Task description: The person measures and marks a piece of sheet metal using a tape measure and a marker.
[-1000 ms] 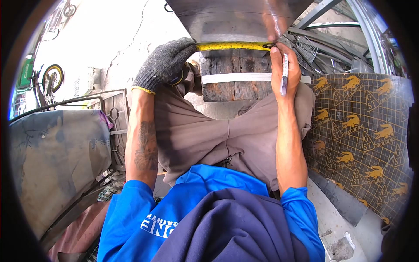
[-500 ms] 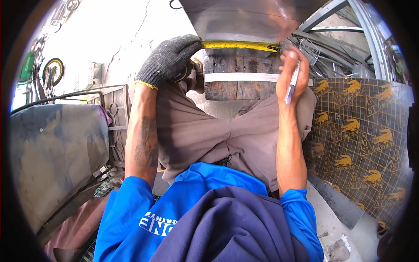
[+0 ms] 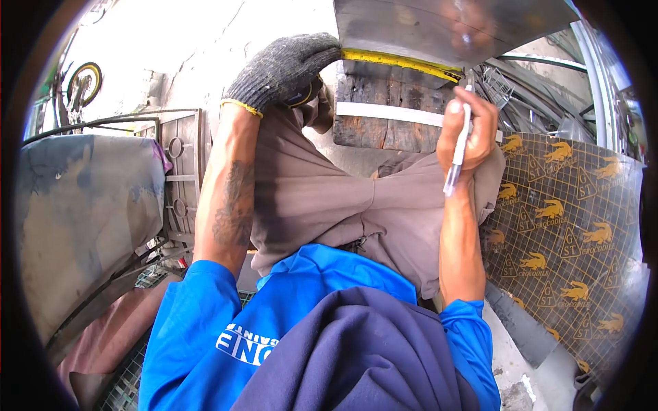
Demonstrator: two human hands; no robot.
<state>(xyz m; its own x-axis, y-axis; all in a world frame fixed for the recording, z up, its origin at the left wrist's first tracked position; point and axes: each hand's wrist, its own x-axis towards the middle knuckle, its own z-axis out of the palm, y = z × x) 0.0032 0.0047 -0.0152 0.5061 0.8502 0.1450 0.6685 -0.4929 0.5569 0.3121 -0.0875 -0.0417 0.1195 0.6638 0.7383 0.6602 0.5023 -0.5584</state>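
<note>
My left hand (image 3: 284,72), in a dark grey knit glove with a yellow cuff, is closed around a tape measure (image 3: 303,94); its case shows below the glove. The yellow tape blade (image 3: 401,64) runs out to the right along the near edge of a shiny metal sheet (image 3: 411,31). In my bare right hand (image 3: 473,133) is a white pen (image 3: 460,151), gripped between thumb and fingers. Its upper end points at the sheet's edge, close to the blade's end. Beneath the sheet stands a worn wooden block (image 3: 384,89) with a white strip (image 3: 391,114) across it.
At right lies a dark board (image 3: 562,240) with yellow crocodile prints. Metal bars (image 3: 548,82) are piled behind it. On the left are a cloth-covered panel (image 3: 89,219) and a metal grille (image 3: 184,171). A wheel (image 3: 85,83) shows at the far left.
My right hand has turned the pen up into a writing grip, near the tape's end. My left hand still holds the tape measure. The whole view has shifted and tilted a little.
</note>
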